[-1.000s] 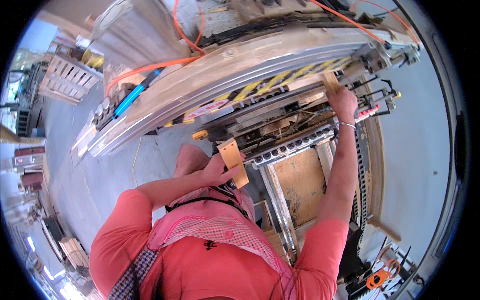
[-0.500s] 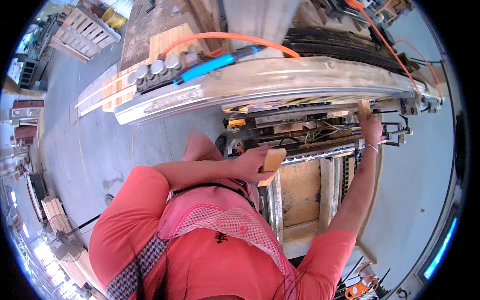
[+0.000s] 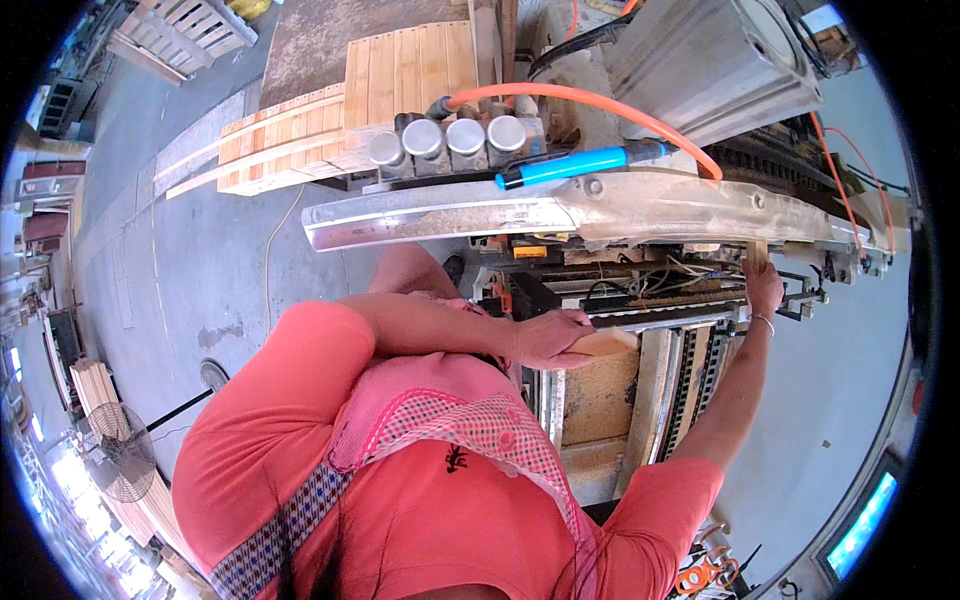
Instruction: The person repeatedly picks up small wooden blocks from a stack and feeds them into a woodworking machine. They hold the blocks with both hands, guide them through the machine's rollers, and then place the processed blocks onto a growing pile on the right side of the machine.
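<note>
My left hand (image 3: 552, 339) is closed round one end of a light wooden piece (image 3: 608, 343), held in front of my body over the near part of the machine. Farther right, my right arm reaches out and my right hand (image 3: 765, 287) grips another wooden piece (image 3: 757, 254). That second piece stands at the long metal beam (image 3: 450, 215), and its far end is hidden beneath the beam. Cables and rails of the machine (image 3: 650, 285) lie between my two hands.
A blue marker (image 3: 570, 165) rests on the beam beside several round silver knobs (image 3: 465, 135). An orange hose (image 3: 600, 95) arches over them. Stacked wooden strips (image 3: 410, 75) lie behind. A standing fan (image 3: 122, 450) is at the left, a lit screen (image 3: 862, 525) at the lower right.
My left hand has moved right with its wooden piece, which now lies flatter. My right hand keeps its piece at the beam. The view has shifted, showing more of the strip stack.
</note>
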The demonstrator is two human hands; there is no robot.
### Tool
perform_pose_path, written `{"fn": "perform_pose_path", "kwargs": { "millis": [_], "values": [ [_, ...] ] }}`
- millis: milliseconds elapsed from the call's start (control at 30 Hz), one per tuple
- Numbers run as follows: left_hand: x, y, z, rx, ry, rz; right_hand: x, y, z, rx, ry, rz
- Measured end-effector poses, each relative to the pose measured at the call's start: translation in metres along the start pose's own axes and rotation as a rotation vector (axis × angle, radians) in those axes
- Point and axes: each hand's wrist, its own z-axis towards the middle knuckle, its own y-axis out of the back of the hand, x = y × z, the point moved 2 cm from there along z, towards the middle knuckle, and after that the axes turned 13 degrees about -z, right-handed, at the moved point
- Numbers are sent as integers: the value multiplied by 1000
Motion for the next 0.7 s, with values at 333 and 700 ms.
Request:
{"fn": "perform_pose_path", "kwargs": {
  "millis": [333, 700],
  "values": [
    [-5, -4, 6, 148, -50, 83, -2, -4, 0, -68, 71, 27],
    [-13, -2, 6, -8, -211, 226, 7, 0, -10, -111, 89, 84]
  ]
}}
